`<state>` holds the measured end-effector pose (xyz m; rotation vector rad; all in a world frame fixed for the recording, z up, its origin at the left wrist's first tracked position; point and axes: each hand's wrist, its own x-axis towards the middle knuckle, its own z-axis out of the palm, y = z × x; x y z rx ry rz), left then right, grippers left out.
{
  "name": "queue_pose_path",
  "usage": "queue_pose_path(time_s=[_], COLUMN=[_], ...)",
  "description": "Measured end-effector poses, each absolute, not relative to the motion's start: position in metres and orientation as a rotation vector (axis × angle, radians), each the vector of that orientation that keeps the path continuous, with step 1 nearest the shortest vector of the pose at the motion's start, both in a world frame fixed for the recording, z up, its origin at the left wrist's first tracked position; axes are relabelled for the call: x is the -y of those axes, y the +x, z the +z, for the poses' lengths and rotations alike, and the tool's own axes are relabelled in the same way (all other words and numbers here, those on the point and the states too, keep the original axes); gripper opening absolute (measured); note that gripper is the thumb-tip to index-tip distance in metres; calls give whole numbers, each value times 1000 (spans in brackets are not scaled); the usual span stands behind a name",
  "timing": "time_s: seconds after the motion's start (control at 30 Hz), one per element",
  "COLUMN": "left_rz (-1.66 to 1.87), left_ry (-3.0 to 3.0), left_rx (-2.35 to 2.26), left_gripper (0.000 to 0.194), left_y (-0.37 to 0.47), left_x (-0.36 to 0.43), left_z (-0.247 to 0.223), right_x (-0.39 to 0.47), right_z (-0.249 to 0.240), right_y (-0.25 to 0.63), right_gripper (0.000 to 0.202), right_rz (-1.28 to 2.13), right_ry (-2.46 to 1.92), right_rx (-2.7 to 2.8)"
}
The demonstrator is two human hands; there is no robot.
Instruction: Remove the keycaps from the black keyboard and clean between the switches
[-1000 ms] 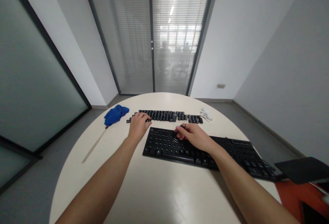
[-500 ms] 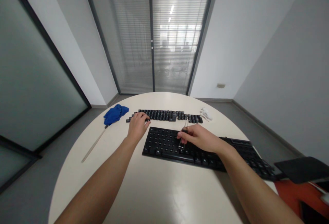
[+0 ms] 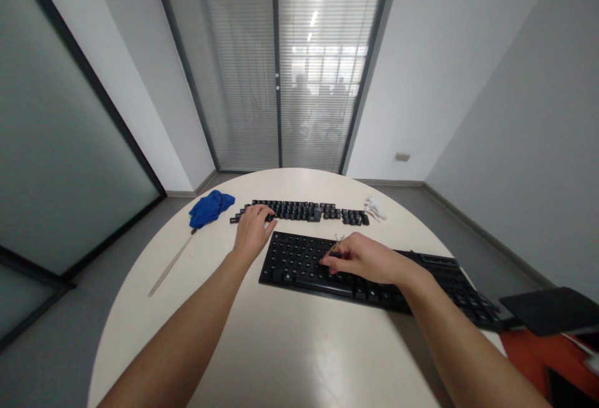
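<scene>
A long black keyboard [image 3: 291,259] lies aslant on the table, its left part bare of keycaps. My right hand [image 3: 367,258] is over its middle, fingers closed around a wire keycap puller [image 3: 337,239]. The wire ends stick up above the fingers, and the puller's lower part is hidden by the hand. Behind the keyboard, loose black keycaps [image 3: 297,210] are laid out in rows. My left hand [image 3: 253,231] rests at the left end of these rows, fingers stretched out over some keycaps and holding nothing visible.
A crumpled blue cloth [image 3: 209,208] lies at the left, beside a thin pale stick with a dark tip [image 3: 171,266]. White crumpled material [image 3: 375,208] sits at the back right of the round table [image 3: 281,358]. A black flat object [image 3: 552,310] juts in at the right edge.
My right hand has lowered slightly and tipped the keycap puller, so its lower end no longer shows against the keyboard. My left hand has hardly moved.
</scene>
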<state>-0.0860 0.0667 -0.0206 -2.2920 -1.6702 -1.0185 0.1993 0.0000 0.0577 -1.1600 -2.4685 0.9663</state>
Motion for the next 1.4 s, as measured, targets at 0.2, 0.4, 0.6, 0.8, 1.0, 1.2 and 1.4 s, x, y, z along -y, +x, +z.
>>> queue_pose_path(time_s=[0.2,0.4,0.6,0.8,1.0,1.2,1.4], left_rz=[-1353,-1129,-897,-903,-903,-905,-871], left_ry=[-2436,-3026,-3119,-3117,-3141,-3144,-3152], left_rx=[1478,1237,1073,1069,1082,1090,1131], left_gripper=[14,22,36,38,39,33,29], left_y=[-61,-26,-19,-21,-20,-20,-20], left_x=[-45,-12,-2,-4,-3,-2,3], left_z=[-2,7,-2,-2,0,2,6], right_x=[3,9,17,12,1,-3,-7], right_z=[59,65,70,65,59,55,52], right_y=[197,198,190,189,201,207,210], right_gripper=[37,36,30,38,41,38,39], right_rz=[1024,981,734,555,724,934,1038], right_ry=[-1139,-1129,-1191,-1304,-1305,-1224,-1201], right_rx=[2437,2486,2607,2606,2543,2489,2453])
